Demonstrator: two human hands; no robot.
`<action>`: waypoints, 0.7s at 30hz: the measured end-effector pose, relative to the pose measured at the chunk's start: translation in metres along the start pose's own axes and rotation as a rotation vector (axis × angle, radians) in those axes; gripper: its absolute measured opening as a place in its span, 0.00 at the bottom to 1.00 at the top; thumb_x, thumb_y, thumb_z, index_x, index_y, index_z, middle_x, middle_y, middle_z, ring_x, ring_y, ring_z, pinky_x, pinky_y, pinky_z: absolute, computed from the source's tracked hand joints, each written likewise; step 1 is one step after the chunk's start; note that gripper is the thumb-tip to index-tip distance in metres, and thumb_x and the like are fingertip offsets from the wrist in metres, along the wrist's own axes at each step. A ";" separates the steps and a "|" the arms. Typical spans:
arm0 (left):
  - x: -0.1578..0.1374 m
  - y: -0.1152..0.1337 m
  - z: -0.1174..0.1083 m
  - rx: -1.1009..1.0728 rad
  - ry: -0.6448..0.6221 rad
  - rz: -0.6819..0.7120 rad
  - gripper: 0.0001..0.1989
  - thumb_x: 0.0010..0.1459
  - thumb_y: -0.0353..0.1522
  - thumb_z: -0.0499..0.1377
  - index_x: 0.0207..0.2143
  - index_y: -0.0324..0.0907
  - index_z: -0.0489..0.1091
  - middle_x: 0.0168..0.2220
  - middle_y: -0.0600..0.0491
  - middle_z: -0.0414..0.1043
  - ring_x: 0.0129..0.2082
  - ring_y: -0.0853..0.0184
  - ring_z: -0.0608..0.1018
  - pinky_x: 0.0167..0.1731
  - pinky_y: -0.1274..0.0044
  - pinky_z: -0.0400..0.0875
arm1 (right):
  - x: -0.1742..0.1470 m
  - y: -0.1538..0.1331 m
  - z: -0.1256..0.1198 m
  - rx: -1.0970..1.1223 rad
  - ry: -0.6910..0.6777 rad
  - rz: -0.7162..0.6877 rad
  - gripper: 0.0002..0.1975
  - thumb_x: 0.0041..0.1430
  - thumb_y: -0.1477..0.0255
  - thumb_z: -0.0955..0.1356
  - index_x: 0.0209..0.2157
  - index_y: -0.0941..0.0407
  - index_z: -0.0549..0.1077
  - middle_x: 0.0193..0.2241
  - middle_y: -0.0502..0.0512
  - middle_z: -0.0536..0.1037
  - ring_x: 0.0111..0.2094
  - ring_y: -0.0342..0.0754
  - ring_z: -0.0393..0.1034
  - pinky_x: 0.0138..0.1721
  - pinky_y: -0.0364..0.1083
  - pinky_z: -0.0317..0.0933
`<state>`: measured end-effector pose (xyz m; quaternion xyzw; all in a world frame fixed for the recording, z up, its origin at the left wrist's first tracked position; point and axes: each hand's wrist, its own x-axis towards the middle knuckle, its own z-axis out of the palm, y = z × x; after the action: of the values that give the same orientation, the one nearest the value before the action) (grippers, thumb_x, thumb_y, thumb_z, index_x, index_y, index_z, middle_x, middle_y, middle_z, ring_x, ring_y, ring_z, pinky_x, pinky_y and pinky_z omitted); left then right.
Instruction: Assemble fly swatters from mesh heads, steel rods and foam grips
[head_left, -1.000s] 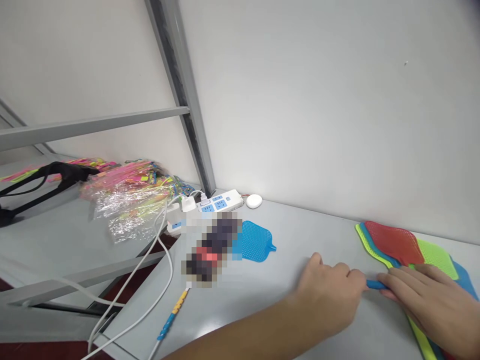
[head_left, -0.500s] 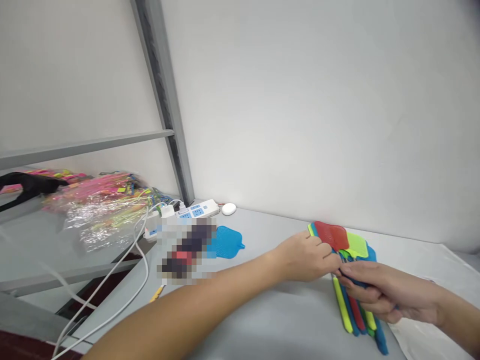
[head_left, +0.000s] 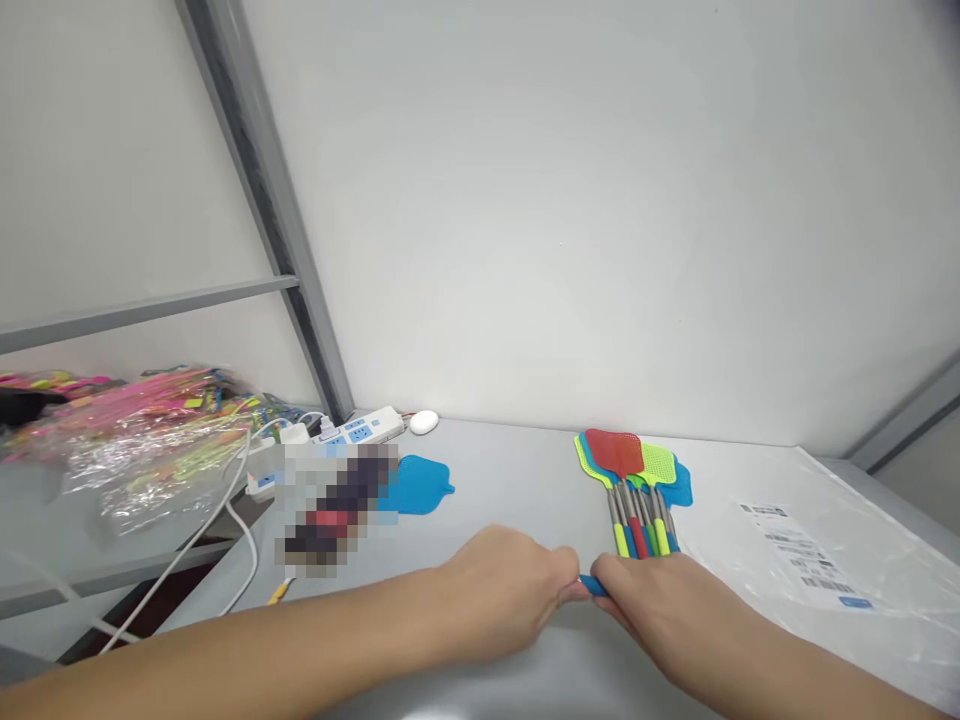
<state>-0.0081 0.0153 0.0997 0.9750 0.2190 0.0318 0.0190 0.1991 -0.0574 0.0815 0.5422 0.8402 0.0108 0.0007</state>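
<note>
My left hand [head_left: 517, 595] and my right hand [head_left: 660, 610] are both closed, meeting low over the middle of the table. A short piece of a blue fly swatter handle [head_left: 592, 586] shows between them; the rest is hidden in my fingers. Just beyond my right hand lies a fanned bunch of fly swatters [head_left: 634, 495], with red, yellow-green and blue mesh heads and metal rods with coloured grips. A separate blue swatter head [head_left: 420, 485] rests flat on the table to the left, its stub pointing right.
A white power strip [head_left: 360, 430] with cables and a white oval device [head_left: 424, 422] are at the back left. Plastic bags of colourful items [head_left: 157, 420] fill a shelf beyond the metal post [head_left: 262, 180]. On the right lies a white plastic sheet [head_left: 847, 560] with a printed label.
The view has swung right. My hands have come away from the swatter bunch toward me, still together on the blue handle, and the bunch's rods and grips now show.
</note>
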 end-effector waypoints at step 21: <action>-0.001 -0.005 0.008 0.012 -0.157 -0.186 0.11 0.66 0.33 0.46 0.34 0.42 0.65 0.24 0.55 0.66 0.19 0.67 0.67 0.21 0.77 0.57 | 0.017 0.018 -0.015 0.382 -0.174 0.019 0.13 0.68 0.64 0.57 0.30 0.54 0.61 0.25 0.47 0.67 0.23 0.42 0.56 0.23 0.43 0.45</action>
<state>-0.0102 0.0191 0.0914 0.9500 0.3067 -0.0477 0.0329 0.2086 -0.0346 0.0974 0.5392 0.8186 -0.1955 -0.0298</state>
